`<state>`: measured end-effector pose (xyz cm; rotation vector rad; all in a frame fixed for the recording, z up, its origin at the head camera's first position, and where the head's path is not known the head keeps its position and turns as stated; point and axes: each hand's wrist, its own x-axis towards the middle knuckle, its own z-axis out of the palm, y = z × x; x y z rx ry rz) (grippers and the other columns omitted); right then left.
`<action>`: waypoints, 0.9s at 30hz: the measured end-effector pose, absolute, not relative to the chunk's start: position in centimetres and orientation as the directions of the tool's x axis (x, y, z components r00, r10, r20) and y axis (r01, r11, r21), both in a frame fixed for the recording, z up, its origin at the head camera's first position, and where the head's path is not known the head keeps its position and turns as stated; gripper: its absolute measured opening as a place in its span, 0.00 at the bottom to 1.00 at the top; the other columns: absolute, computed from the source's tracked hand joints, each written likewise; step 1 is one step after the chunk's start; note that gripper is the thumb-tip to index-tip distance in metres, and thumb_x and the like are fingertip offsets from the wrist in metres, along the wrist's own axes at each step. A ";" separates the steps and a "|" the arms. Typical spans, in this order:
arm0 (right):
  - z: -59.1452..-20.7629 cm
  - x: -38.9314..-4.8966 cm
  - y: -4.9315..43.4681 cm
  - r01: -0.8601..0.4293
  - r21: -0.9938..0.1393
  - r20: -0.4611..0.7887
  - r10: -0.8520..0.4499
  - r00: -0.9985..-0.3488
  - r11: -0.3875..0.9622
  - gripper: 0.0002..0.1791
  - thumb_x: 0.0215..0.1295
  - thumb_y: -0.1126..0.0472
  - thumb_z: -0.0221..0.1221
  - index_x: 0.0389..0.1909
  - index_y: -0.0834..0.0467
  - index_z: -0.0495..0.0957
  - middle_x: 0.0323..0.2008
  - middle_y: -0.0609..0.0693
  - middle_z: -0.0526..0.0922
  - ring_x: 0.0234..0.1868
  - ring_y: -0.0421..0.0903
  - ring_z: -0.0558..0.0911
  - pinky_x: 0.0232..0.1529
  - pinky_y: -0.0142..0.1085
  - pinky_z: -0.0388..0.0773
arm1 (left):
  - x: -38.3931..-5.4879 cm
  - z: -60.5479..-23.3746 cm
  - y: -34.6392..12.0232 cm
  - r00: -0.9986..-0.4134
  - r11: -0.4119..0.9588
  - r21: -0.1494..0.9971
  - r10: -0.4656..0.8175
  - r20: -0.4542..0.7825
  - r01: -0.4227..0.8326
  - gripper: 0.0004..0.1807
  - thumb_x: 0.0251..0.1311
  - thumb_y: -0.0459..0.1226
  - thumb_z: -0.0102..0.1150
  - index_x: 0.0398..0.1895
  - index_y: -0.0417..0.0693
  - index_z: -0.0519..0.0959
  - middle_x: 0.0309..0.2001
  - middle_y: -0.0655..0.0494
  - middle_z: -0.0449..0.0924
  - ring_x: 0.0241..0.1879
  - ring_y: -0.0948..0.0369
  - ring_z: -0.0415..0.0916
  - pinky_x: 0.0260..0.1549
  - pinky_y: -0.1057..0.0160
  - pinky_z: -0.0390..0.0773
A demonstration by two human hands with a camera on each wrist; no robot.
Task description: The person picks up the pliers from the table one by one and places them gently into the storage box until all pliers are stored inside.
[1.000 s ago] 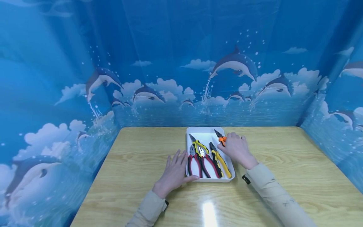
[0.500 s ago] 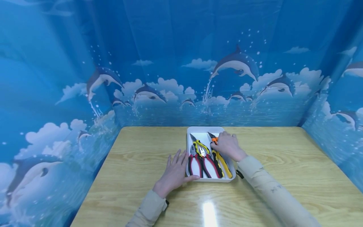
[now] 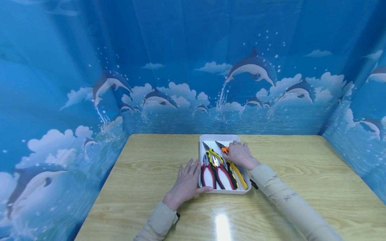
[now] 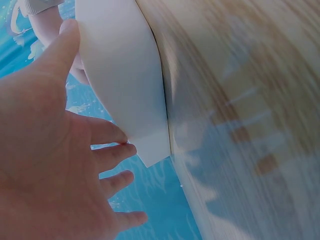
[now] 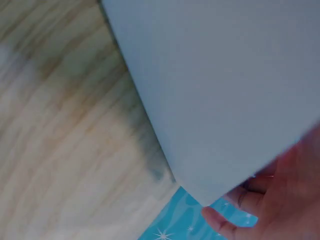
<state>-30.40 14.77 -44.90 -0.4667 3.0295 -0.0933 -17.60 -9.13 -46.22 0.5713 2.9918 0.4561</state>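
Note:
A white tray [image 3: 223, 191] holding several pliers sits on the table. My right hand [image 3: 239, 155] reaches over its right side and grips long-nose pliers with orange handles [image 3: 224, 150], whose dark nose points to the back left; the palm hides the rest of the handles. Fingers spread, my left hand [image 3: 184, 185] rests against the tray's left side, its thumb along the front rim. In the left wrist view those fingertips touch the tray wall [image 4: 125, 75]. In the tray lie red-and-black pliers [image 3: 202, 175], a second such pair [image 3: 223, 174], yellow-and-black long-nose pliers [image 3: 211, 152] and yellow-handled pliers [image 3: 239, 175].
The wooden table [image 3: 150, 160] extends on both sides of the tray. Behind it hangs a blue curtain [image 3: 181, 110] printed with dolphins. The tray's far edge lies near the table's back edge.
My right hand has moved left over the tray, carrying the orange-handled pliers toward the yellow-and-black long-nose pair. The left hand has stayed at the tray's side.

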 end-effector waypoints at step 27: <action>-43.9 -28.8 15.5 -0.323 -0.095 -0.154 -0.335 -0.930 0.942 0.30 0.66 0.43 0.65 0.54 0.67 0.80 0.39 0.58 0.80 0.34 0.51 0.77 0.46 0.54 0.76 | -17.7 -46.4 -9.1 -0.928 0.888 0.293 0.372 -0.006 0.354 0.58 0.59 0.70 0.55 0.80 0.40 0.53 0.80 0.42 0.48 0.80 0.42 0.41 0.74 0.33 0.44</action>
